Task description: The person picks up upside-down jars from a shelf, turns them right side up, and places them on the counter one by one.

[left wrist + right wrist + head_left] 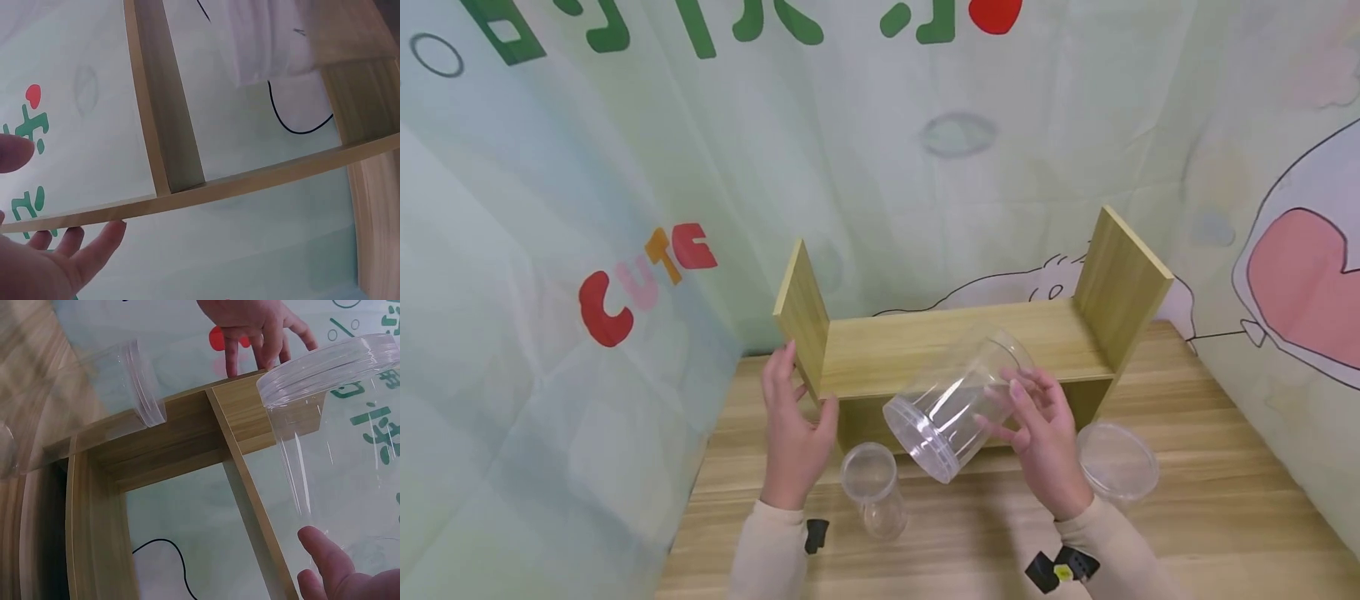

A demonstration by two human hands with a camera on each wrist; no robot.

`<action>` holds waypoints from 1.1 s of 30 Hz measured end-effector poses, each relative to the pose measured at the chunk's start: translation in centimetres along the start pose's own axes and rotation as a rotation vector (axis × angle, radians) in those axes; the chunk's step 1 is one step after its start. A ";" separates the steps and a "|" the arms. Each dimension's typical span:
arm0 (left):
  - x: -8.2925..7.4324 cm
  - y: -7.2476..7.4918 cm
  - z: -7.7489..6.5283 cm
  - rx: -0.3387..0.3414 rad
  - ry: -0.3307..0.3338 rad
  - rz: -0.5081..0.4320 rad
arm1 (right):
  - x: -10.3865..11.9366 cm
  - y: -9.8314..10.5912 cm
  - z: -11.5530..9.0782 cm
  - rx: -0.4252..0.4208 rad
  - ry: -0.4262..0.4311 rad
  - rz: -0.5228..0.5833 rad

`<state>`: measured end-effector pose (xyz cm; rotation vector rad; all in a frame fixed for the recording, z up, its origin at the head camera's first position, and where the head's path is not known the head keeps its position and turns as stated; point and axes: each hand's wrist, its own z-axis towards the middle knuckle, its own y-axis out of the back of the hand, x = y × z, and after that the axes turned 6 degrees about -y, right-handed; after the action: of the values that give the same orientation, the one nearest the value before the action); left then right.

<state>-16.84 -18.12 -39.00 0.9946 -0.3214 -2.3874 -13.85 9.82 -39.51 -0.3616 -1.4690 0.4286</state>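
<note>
My right hand [1041, 433] holds a large clear plastic jar [958, 400] by its side. The jar is tilted, its ridged rim pointing down to the left, and overlaps the front of a wooden shelf [940, 346]. In the right wrist view, thumb and fingertips [328, 553] lie along the jar wall [300, 462]. My left hand [796, 429] is at the shelf's left side panel [802, 312]. Its fingers [103, 247] touch the outer face near the edge, while the thumb [15, 153] stands off on the other side.
A smaller clear jar [883, 508] stands on the wooden table [955, 558], in front of the shelf's left end. Another clear round container [1117, 462] sits right of the right wrist. A printed curtain [880, 183] hangs behind the shelf and along both sides.
</note>
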 end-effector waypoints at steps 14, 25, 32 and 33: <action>-3.5 -1.2 -2.4 -0.010 -0.328 -0.068 | -0.3 0.9 -1.5 0.013 -0.038 0.060; -6.9 -3.0 -3.7 0.207 -0.479 -0.258 | -0.5 1.1 -1.9 0.021 -0.080 0.076; -6.0 -5.2 -4.4 0.111 -0.537 -0.245 | -0.6 1.2 -2.1 0.031 -0.093 0.083; -6.1 -5.3 -4.4 0.097 -0.549 -0.249 | -0.7 1.2 -2.1 0.033 -0.101 0.086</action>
<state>-12.12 -10.37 -40.63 0.4144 -0.5400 -2.8733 -11.83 10.58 -40.81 -0.3827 -1.5462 0.5461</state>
